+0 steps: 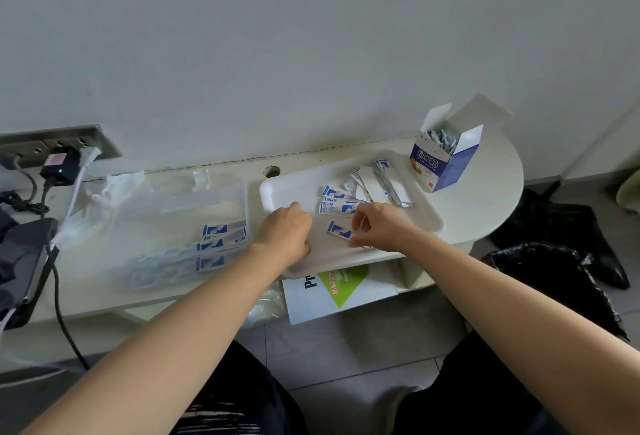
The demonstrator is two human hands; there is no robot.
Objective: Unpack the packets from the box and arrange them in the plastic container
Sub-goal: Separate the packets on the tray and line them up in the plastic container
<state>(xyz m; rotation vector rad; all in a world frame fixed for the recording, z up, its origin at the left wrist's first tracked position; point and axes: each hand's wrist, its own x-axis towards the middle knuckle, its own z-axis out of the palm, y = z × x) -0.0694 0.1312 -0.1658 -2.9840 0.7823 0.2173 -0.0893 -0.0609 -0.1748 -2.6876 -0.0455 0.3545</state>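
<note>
The blue and white box (446,166) stands open at the table's back right, with packets showing inside. Several blue and white packets (337,206) lie loose on a white tray (277,189) at the centre. To its left sits the clear plastic container (166,213), holding a few packets (221,244) laid side by side. My left hand (287,234) rests on the tray's left part with fingers curled down; what lies under it is hidden. My right hand (379,230) pinches the right end of a packet (337,229) near the tray's front.
A wall socket strip (59,144) with a black charger (60,168) and cables is at the far left, above a dark device (20,261). Crumpled clear plastic (110,189) lies behind the container. A white and green carton (339,289) sits under the table. Black bags (554,261) lie on the floor at right.
</note>
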